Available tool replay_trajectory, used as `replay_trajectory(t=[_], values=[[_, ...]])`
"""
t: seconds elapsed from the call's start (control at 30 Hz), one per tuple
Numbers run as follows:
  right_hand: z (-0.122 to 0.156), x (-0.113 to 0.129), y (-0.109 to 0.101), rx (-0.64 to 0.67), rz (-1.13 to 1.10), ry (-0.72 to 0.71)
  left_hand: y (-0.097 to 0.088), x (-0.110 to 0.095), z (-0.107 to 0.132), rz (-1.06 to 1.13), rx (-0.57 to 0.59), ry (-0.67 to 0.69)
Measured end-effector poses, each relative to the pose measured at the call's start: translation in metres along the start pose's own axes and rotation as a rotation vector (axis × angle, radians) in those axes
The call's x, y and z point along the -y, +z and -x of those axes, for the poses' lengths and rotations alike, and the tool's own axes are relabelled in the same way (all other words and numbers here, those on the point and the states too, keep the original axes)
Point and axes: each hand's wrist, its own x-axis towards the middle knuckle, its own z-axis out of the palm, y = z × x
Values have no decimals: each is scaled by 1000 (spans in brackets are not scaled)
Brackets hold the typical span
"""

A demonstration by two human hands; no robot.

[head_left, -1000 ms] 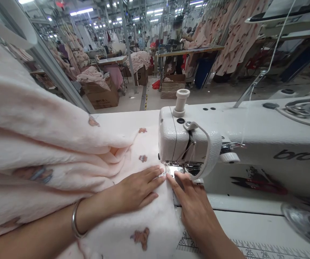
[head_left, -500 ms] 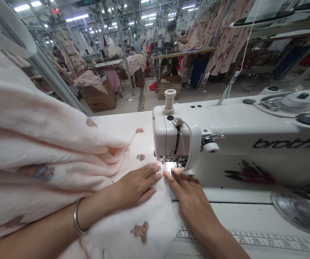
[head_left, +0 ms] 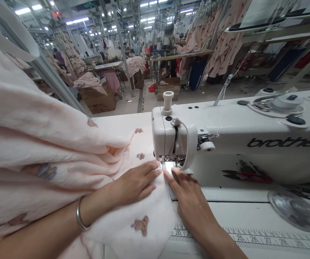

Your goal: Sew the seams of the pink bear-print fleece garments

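A pale pink fleece fabric [head_left: 122,223] printed with small brown bears lies under the head of a white sewing machine [head_left: 168,133]. My left hand [head_left: 137,181] rests flat on it, fingers stretched toward the lit needle area [head_left: 168,166]. On the fabric's right edge, my right hand [head_left: 188,192] has its index fingertip down, just in front of the presser foot area. Its other fingers extend beside the needle area and are partly covered by the machine's white guard [head_left: 191,145]. The needle itself cannot be made out.
Red-handled thread snips [head_left: 248,176] lie under the machine arm. To their right are a clear round dish [head_left: 296,210] and dark scissors [head_left: 308,192]. A printed ruler [head_left: 262,239] runs along the table's front. Beyond stand cardboard boxes [head_left: 99,99] and hanging pink garments.
The view has shifted slightly, so the machine sits a little further left. Both hands keep nearly the same places on the fabric, whose lower part appears slightly higher.
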Motion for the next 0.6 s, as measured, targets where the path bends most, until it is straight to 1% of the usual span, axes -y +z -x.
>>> replay_trajectory(t=[0.13, 0.23, 0.3, 0.37, 0.43, 0.53, 0.6], values=[[0, 1, 1, 20, -29, 22, 0, 7, -6, 3, -2, -35], [2, 2, 3, 36, -63, 46, -2, 8, -9, 10, 4, -45], [4, 1, 2, 22, -83, 49, -2, 7, -8, 12, -4, -39], [5, -1, -1, -10, -97, 22, -1, 6, -7, 4, -13, -28], [7, -1, -4, -66, -102, -44, 2, 6, -6, -6, -24, -18], [6, 11, -3, -137, -70, -120, 8, 8, -7, 6, -82, -18], [1, 29, 4, -146, -31, -101, 10, 11, -9, 14, -160, -83]])
